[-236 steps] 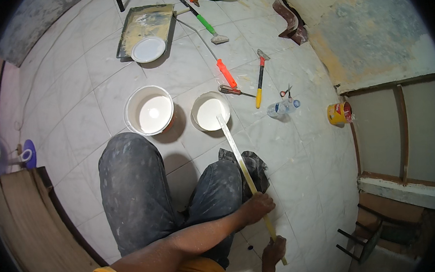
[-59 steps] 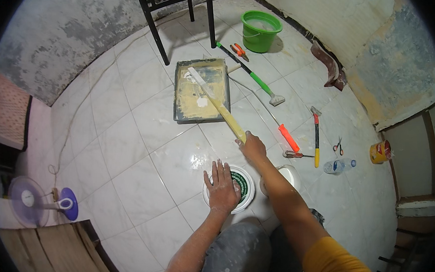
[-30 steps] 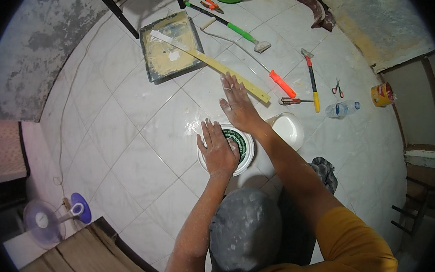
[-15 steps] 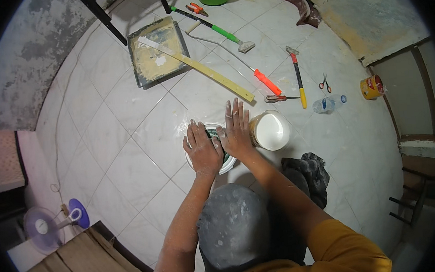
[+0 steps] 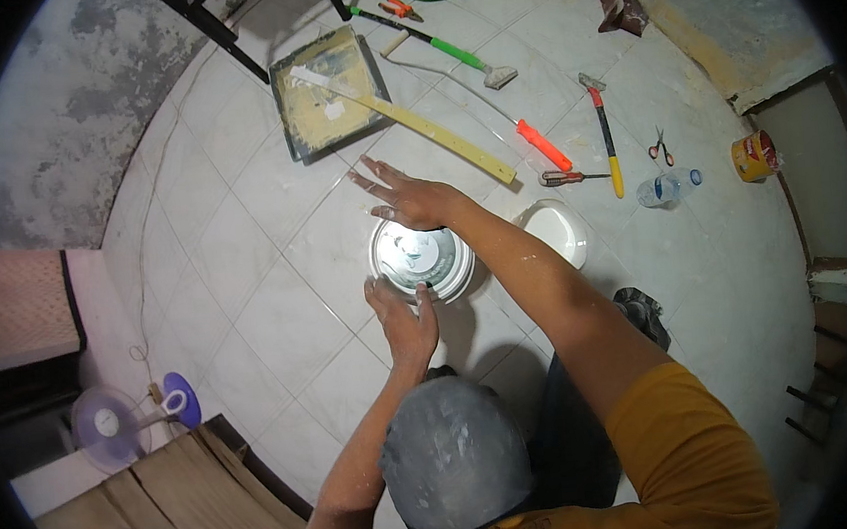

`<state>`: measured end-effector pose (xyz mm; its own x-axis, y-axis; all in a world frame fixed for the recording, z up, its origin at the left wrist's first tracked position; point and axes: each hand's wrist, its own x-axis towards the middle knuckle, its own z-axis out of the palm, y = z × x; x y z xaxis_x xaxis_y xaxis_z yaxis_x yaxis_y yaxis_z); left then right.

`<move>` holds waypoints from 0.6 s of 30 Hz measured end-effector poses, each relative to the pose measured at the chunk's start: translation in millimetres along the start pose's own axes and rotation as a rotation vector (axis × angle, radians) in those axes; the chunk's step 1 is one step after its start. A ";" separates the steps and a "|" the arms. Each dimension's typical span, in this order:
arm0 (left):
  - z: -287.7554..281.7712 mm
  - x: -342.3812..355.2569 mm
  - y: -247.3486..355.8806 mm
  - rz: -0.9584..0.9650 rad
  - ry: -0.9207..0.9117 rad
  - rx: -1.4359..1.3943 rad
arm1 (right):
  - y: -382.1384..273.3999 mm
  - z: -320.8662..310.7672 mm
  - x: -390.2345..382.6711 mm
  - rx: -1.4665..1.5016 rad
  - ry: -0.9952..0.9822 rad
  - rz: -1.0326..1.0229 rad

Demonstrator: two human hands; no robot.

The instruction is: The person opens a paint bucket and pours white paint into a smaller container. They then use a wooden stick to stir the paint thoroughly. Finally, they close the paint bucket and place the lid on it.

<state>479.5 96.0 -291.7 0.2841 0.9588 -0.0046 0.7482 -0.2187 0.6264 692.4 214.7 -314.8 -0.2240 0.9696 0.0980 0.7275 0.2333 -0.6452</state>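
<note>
On the pale tiled floor (image 5: 252, 314), just ahead of the person's knee, a white paint bucket (image 5: 421, 261) is standing upright with its round lid (image 5: 425, 253) lying flat across the top; both hands are working at that lid. The left hand (image 5: 402, 316) is pressing on the near rim, its fingers (image 5: 426, 298) curled down over the edge and touching it; the right hand (image 5: 410, 197) is sitting at the far rim with fingers (image 5: 370, 179) spread wide and flat, grasping nothing; whether its palm is actually bearing on the lid I cannot tell. Judging from how things lie, the lid is already placed over the bucket and is being pushed home; whether it is seated all the way round is not showing, so the sealing looks unfinished. The bucket's long axis is running straight up toward the camera, so only the circular top is showing; the lid faces upward. Just to the right a second white bucket (image 5: 556, 235) is standing open, close beside the first. Farther off, a long yellow stirring stick (image 5: 425, 129) is lying with one end in a paint tray (image 5: 331, 94) and the other pointing toward the buckets; a green-handled roller (image 5: 449, 54), a hammer (image 5: 605, 132), scissors (image 5: 659, 143) and a small plastic bottle (image 5: 663, 188) are scattered well apart beyond.
</note>
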 end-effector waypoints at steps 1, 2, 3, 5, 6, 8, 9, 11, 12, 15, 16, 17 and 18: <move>-9.7 2.8 2.0 -0.029 -0.024 -0.064 | -4.2 -7.7 6.8 -0.018 -0.082 0.024; -14.5 6.3 4.6 -0.056 -0.054 -0.137 | -1.6 -11.9 8.3 -0.065 -0.018 0.000; -15.4 15.7 1.3 0.055 0.052 -0.008 | 1.9 -16.7 9.0 -0.113 0.044 -0.022; -24.5 46.0 -4.6 0.172 0.074 -0.010 | -8.5 -17.5 11.5 -0.170 0.259 -0.008; -29.1 59.1 -11.3 0.211 0.090 0.007 | -35.3 -23.5 10.6 -0.168 0.418 0.028; -19.8 85.5 -16.0 0.287 0.088 -0.015 | -79.9 -40.8 -12.6 -0.142 0.656 0.112; -10.2 95.7 -20.2 0.306 0.066 -0.061 | -93.0 -33.2 -32.9 -0.153 0.651 0.095; 7.6 103.4 -13.0 0.284 -0.009 -0.179 | -81.8 15.3 -74.1 -0.273 0.519 0.086; 12.6 108.0 -15.9 0.305 -0.001 -0.197 | -74.1 25.8 -77.5 -0.279 0.474 0.092; 16.0 112.5 -29.1 0.300 -0.008 -0.257 | -74.5 35.1 -79.4 -0.341 0.340 0.140; 17.1 112.4 -28.3 0.263 0.004 -0.254 | -75.6 34.5 -80.7 -0.337 0.383 0.128; 17.8 110.8 -27.7 0.226 0.016 -0.252 | -77.6 35.1 -82.3 -0.332 0.425 0.116; 18.8 110.9 -27.5 0.188 0.028 -0.249 | -77.9 35.0 -82.8 -0.327 0.467 0.104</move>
<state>501.7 204.8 -324.1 0.3847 0.9110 0.1487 0.5129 -0.3449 0.7861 631.6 113.7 -299.2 0.1149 0.9009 0.4186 0.9097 0.0738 -0.4086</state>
